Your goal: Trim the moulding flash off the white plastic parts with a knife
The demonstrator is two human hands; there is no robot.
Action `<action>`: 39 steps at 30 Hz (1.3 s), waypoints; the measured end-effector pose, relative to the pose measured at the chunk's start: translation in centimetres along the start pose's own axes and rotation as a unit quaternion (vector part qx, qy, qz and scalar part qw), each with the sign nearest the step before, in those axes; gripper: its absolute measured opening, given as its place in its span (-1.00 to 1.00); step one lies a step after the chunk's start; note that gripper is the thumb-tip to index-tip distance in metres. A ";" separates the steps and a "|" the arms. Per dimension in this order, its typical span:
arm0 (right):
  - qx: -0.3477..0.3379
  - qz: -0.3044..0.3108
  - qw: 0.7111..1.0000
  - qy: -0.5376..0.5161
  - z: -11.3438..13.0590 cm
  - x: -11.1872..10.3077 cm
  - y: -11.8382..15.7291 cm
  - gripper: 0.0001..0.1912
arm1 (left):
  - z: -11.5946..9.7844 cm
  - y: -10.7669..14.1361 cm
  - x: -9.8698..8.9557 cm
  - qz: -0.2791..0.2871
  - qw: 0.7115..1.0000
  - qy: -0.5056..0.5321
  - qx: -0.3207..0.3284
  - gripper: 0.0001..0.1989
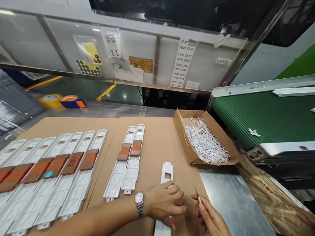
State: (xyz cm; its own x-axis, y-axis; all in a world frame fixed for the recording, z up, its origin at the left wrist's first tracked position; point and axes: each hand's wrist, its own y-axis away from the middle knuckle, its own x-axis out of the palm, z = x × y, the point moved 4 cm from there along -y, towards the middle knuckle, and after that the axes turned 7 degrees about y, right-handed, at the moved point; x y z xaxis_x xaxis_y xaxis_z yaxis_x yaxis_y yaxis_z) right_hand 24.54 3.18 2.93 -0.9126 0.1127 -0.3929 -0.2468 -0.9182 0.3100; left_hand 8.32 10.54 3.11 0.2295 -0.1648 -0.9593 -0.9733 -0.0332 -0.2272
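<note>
My left hand [165, 204], with a watch [139, 200] at the wrist, lies over a white plastic strip [167, 170] on the cardboard; its fingers are spread and cover the strip's middle. A small square window shows near the strip's far end. To the right, my right hand [209, 214] pinches a thin pointed tool [198, 195], tip up and apart from the strip. Left of my left hand, two similar white strips [131, 173] lie side by side, each with an orange-brown block [136, 148] across it.
Several more strips with brown blocks [71, 163] lie at the left. A cardboard tray [182, 141] of small white bits stands ahead right, beside a green conveyor [241, 113]. Tape rolls [50, 100] sit far left. A metal surface [227, 193] is at right.
</note>
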 end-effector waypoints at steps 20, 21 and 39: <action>-0.325 -0.027 0.748 0.579 5.8 4.7 -6.8 -0.57 | -2.1 4.6 2.9 -0.163 0.936 -0.118 -0.289 -0.69; -0.329 -0.022 0.742 0.584 5.8 4.7 -6.9 -0.57 | -2.2 4.5 2.9 -0.159 0.936 -0.120 -0.290 -0.69; -0.334 0.039 0.743 0.578 5.2 4.7 -7.4 -0.66 | -2.4 3.9 3.6 -0.232 0.914 -0.093 -0.320 -0.70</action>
State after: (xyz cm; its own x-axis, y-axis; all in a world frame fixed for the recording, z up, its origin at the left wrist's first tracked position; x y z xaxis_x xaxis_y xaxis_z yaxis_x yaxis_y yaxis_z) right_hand 20.37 12.49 3.25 0.0705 0.0017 -0.9975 0.3619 -0.9319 0.0240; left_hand 5.31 7.40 -0.88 0.5578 0.1815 -0.8099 -0.5613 -0.6363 -0.5291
